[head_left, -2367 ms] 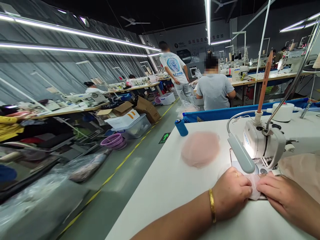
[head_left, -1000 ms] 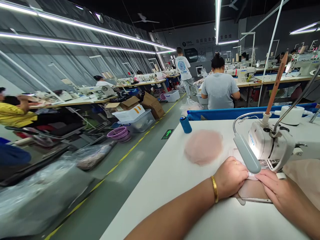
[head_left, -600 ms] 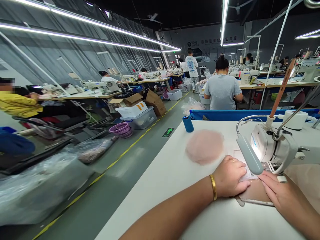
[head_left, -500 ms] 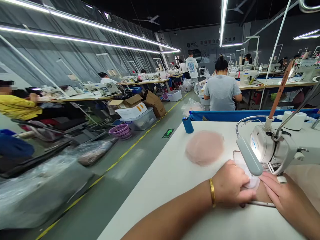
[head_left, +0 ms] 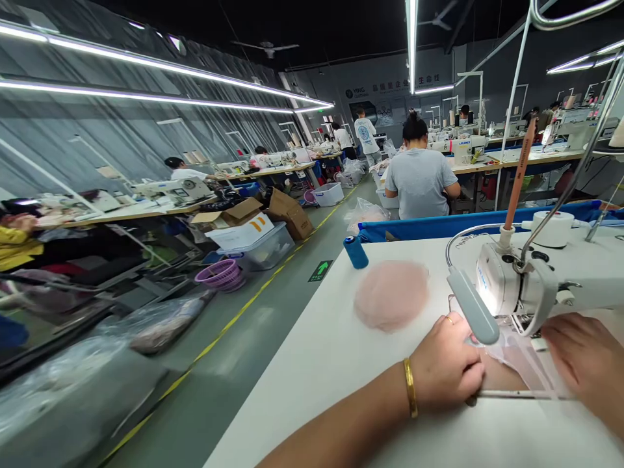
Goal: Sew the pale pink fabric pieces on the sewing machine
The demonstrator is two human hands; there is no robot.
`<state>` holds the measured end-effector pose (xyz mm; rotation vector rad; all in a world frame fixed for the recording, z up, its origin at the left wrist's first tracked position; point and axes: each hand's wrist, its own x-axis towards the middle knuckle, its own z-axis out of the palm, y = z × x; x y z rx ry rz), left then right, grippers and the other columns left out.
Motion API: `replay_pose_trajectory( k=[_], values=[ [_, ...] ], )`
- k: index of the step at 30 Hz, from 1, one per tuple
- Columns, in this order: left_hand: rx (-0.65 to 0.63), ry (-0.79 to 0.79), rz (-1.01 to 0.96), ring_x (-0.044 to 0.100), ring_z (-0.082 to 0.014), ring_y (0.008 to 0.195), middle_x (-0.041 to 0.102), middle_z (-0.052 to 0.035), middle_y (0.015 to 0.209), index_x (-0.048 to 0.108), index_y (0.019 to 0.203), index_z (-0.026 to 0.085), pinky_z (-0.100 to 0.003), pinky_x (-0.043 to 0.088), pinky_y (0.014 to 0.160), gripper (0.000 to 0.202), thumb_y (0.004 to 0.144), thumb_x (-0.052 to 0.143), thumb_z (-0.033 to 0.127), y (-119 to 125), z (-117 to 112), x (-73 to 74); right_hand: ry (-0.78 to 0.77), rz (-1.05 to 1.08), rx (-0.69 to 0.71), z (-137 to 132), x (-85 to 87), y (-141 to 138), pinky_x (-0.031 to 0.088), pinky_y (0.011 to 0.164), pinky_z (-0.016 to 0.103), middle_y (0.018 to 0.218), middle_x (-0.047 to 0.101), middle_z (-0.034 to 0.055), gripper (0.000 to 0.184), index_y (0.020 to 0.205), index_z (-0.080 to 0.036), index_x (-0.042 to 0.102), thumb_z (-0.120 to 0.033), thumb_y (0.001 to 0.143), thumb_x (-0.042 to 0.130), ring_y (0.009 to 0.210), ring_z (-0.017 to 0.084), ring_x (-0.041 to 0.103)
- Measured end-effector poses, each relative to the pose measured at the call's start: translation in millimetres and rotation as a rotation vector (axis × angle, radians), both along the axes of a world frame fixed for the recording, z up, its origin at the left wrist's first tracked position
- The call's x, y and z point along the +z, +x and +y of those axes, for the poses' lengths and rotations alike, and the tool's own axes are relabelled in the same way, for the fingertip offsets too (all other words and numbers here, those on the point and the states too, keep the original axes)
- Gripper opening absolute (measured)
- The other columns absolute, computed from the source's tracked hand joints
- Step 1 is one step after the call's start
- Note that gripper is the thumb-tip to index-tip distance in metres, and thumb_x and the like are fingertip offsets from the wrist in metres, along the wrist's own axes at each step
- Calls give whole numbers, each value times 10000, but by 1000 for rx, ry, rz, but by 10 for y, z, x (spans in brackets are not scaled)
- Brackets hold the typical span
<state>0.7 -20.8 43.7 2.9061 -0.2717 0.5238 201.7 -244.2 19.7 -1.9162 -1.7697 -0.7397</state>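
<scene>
A thin, pale pink fabric piece, semi-sheer and soft at its edges, lies flat on the smooth white desk under the head of a glossy white sewing machine. The left hand, with a gold bangle at the wrist and a ring on one finger, presses down on the fabric's edge at 9 o'clock, its grip curled and pressed together on the cloth. The right hand rests on the fabric at 3 o'clock; whether its grip pinches the cloth or only lies on it I cannot tell. A grey, paddle-shaped lamp slants down just above the left hand's knuckles.

At 11 o'clock from the left hand sits a round, fuzzy stack of pink pieces, near but apart, and beyond it an upright blue thread spool close to the desk's far left edge. The desk surface at 8 o'clock is bare white up to its left edge, which drops to the grey aisle floor.
</scene>
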Motion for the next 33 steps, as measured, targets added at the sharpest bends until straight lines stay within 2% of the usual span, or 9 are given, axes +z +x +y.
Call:
replay_pose_trajectory(
  k=[4,9,11,12,15,19,22,27,33],
  values=[
    [-46,1,30,610,-246,957,680,-83,998,675,720,191,-388,493,898,250,943,624,293,-9,-41,68,-131,103,146,107,-42,-323,570,885,374,1200,792,68,421,1306,-264,706,-125,981,478,1078,251,709],
    [-35,6,-5,601,-226,921,681,-72,1028,670,1002,198,-362,477,836,115,936,577,212,25,-45,142,-365,66,334,183,81,-494,582,858,355,1285,765,52,479,1421,-279,624,-113,977,554,1109,240,711],
    [-54,66,2,596,-227,915,668,-63,1035,652,958,210,-366,460,814,69,899,617,201,32,-38,121,-383,93,372,165,126,-498,575,871,343,1275,759,58,456,1432,-277,603,-134,1001,560,1121,231,706],
    [-57,103,6,595,-229,918,664,-61,1036,634,896,209,-372,453,815,23,881,632,192,33,-30,103,-368,120,370,153,129,-501,573,858,333,1252,761,63,420,1400,-268,614,-136,1007,544,1100,224,710],
    [-60,172,10,594,-242,953,678,-69,1032,561,770,196,-407,446,870,122,866,634,176,27,9,50,-272,196,299,127,66,-510,567,834,337,1147,777,72,349,1281,-238,644,-115,1001,477,966,210,729],
    [-115,120,61,603,-229,967,706,-53,1004,576,815,196,-396,459,909,76,862,618,153,18,20,40,-207,153,193,124,-16,-480,536,736,354,1068,790,68,368,1230,-252,681,-105,971,466,870,233,712],
    [-135,64,95,617,-222,961,709,-50,1020,609,883,192,-376,472,907,39,872,613,155,13,-24,43,-173,71,132,126,2,-443,490,652,352,966,795,75,350,1097,-249,728,-105,973,435,776,241,671],
    [-130,25,76,634,-235,987,726,-62,1055,664,1043,184,-384,479,925,150,909,600,167,-6,-56,0,-175,60,182,111,-10,-442,516,802,368,1166,787,68,342,1112,-243,726,-93,963,457,895,234,682],
    [-122,30,46,657,-244,1001,756,-58,1075,700,1009,198,-407,464,924,134,917,603,189,-25,-4,-59,-251,115,197,103,-12,-440,532,812,360,1089,799,48,341,1182,-279,725,-130,963,510,901,232,704]
  ],
)
